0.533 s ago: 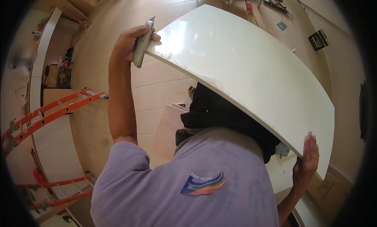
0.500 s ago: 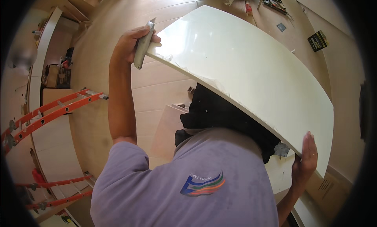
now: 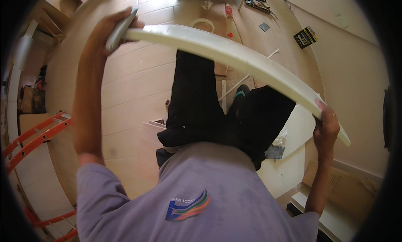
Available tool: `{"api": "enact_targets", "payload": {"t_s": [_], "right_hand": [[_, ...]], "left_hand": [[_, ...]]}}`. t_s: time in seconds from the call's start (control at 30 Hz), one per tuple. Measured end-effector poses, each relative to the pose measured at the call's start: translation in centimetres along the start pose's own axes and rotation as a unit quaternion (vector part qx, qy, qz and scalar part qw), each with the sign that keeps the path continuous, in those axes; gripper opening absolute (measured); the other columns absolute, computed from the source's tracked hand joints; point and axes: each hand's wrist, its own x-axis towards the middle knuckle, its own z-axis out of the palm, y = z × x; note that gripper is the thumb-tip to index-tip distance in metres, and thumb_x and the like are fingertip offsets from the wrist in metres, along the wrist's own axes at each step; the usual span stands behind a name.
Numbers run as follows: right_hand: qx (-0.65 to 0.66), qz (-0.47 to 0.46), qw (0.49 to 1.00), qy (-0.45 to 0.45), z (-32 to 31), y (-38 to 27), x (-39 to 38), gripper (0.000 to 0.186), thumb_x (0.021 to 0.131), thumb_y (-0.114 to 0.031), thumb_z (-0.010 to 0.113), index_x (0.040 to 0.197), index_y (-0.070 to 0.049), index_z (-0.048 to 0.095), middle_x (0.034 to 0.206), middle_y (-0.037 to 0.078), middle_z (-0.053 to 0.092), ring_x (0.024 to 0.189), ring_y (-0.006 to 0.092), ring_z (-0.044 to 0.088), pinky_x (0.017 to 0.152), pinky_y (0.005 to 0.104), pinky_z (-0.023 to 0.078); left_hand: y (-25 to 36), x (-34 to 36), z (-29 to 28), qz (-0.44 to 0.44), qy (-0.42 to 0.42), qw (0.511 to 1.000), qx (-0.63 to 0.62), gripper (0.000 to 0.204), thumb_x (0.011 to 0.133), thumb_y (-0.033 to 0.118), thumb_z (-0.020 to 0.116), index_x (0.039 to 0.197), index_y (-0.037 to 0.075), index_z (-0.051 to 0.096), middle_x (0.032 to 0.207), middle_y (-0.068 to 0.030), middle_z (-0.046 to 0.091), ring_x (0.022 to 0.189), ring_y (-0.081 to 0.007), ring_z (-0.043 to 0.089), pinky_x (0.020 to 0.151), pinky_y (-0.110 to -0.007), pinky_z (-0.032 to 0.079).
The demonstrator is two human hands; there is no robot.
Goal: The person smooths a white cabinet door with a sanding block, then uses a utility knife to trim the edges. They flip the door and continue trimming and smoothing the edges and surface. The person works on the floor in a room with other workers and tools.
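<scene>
A long white panel [image 3: 239, 57] is held across in front of my body, turned nearly edge-on, with its narrow side facing me. My left hand [image 3: 109, 25] is closed at the panel's left end and also grips a grey utility knife [image 3: 120, 30] lying along the fingers. At the right end, my right hand [image 3: 326, 128] is wrapped round the panel's edge. Below the panel show my black trousers [image 3: 194, 99] and part of one dark shoe [image 3: 242, 91].
An orange ladder [image 3: 37, 138] stands at the left. On the floor lie a black-and-yellow package [image 3: 305, 37], several tools [image 3: 257, 3], a white ring-shaped strip [image 3: 204, 23] and thin white strips [image 3: 234, 86]. A cardboard box [image 3: 335, 183] sits at the lower right.
The panel has tipped from showing its broad glossy face to nearly edge-on, uncovering my legs and the floor strips. Both hands keep their hold, and the left has moved up and left.
</scene>
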Motion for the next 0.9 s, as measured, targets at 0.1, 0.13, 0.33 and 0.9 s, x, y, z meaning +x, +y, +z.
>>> {"api": "enact_targets", "payload": {"t_s": [0.1, 0.13, 0.33, 0.9], "right_hand": [[0.023, 0.045, 0.998, -0.048, -0.4, 3.1, 1.8, 0.053, 0.078, 0.014, 0.071, 0.125, -0.01, 0.067, 0.109, 0.017, 0.072, 0.095, 0.0389, 0.069, 0.082, 0.0434, 0.054], [0.024, 0.061, 0.996, -0.065, -0.2, 4.3, 2.4, 0.052, 0.078, 0.013, 0.071, 0.125, -0.009, 0.067, 0.108, 0.017, 0.072, 0.094, 0.0388, 0.069, 0.082, 0.0432, 0.054], [0.123, 0.159, 0.964, -0.172, 5.2, 15.4, 5.4, 0.043, 0.082, 0.009, 0.066, 0.123, -0.003, 0.065, 0.098, 0.02, 0.07, 0.091, 0.0327, 0.068, 0.084, 0.0383, 0.053], [0.033, 0.191, 0.945, -0.265, 22.2, 33.5, 2.4, 0.052, 0.078, 0.008, 0.061, 0.124, -0.013, 0.066, 0.1, 0.022, 0.072, 0.098, 0.0403, 0.071, 0.085, 0.0458, 0.053]], "left_hand": [[0.9, 4.6, 3.5, -0.057, -0.02, 0.998, 0.005, 0.03, 0.103, 0.033, 0.064, 0.103, 0.003, 0.066, 0.087, -0.0072, 0.069, 0.079, -0.0218, 0.071, 0.094, -0.045, 0.063], [0.2, 7.9, 2.7, -0.088, -0.043, 0.995, -0.003, 0.03, 0.102, 0.032, 0.065, 0.109, 0.003, 0.064, 0.096, -0.0099, 0.068, 0.091, -0.0259, 0.07, 0.095, -0.055, 0.062], [-3.6, 18.8, 9.6, 0.254, -0.16, 0.83, 0.469, 0.071, 0.071, 0.031, 0.094, 0.132, 0.008, 0.066, 0.127, -0.0141, 0.068, 0.117, -0.0296, 0.065, 0.101, -0.044, 0.057], [-16.4, 29.8, 27.2, -0.324, 0.038, 0.944, -0.052, 0.026, 0.103, 0.027, 0.062, 0.12, 0.007, 0.06, 0.114, -0.012, 0.061, 0.114, -0.0303, 0.061, 0.091, -0.07, 0.057]]}}
